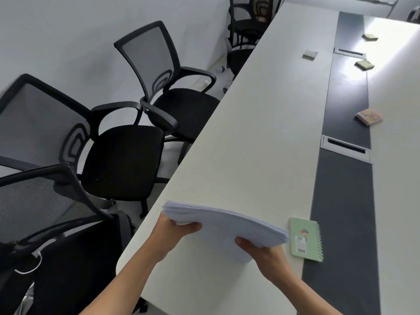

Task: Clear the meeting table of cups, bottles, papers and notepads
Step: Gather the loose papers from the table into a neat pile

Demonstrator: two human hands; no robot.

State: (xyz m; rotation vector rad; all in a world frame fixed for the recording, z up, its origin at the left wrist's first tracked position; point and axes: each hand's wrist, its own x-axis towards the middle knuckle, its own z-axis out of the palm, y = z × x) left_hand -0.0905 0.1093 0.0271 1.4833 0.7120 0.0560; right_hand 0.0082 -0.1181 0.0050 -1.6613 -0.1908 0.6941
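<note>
Left hand [175, 230] fingers hidden under paper stack [227, 226]

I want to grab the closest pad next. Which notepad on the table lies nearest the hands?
The green spiral-bound notepad, just beside the right hand holding the paper stack. The other pads lie much farther up the table.

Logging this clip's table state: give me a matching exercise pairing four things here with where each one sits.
Things:
1. paper stack
2. green notebook
3. pink notepad
4. chairs

Places:
A. far along the dark centre strip
B. left of the table
C. held in both hands
D. flat on the table, just right of the stack

Pairs: 1-C, 2-D, 3-A, 4-B
</note>
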